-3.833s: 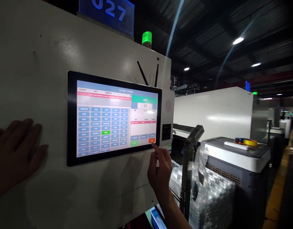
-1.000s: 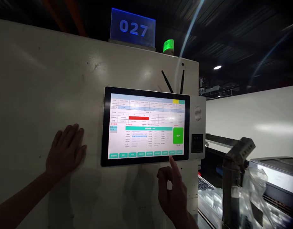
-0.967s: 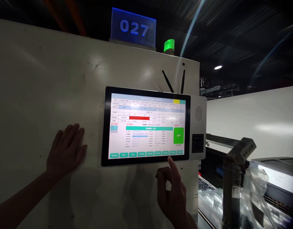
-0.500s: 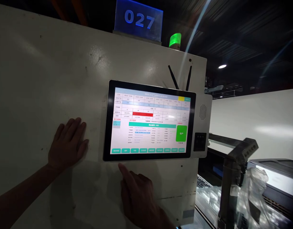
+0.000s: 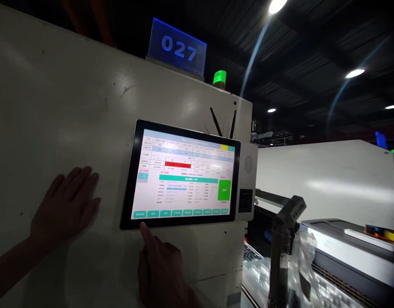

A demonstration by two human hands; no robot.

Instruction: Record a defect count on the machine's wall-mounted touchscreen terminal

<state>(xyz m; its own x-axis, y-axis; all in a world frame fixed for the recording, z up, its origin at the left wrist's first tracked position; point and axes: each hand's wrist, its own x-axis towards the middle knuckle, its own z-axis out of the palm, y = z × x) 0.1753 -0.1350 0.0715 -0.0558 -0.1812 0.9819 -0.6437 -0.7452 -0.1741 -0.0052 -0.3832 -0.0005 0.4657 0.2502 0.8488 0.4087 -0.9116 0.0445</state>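
A wall-mounted touchscreen monitor (image 5: 180, 179) with a black frame shows tables, a red band, a large green button and a row of teal buttons at its bottom. My left hand (image 5: 68, 203) lies flat on the pale machine panel (image 5: 97, 141), left of the monitor, fingers stretched and holding nothing. Below the screen is my right hand (image 5: 161, 265), its index finger pointing up and the other fingers curled. That fingertip overlaps the lower frame, just under the leftmost teal button; whether it touches, I cannot tell. No object shows in the right hand.
Two black antennas (image 5: 232, 124) rise behind the monitor, beside a card-reader-like box (image 5: 246, 201). Above stand a blue "027" sign (image 5: 177, 48) and a green lamp (image 5: 219, 77). At right are a dark post (image 5: 279, 261), clear plastic bags (image 5: 304, 256) and another machine (image 5: 351, 244).
My view has swung right and up, so the scene sits further left and lower. My right index fingertip has risen from below the monitor onto its lower frame. The left hand stays flat.
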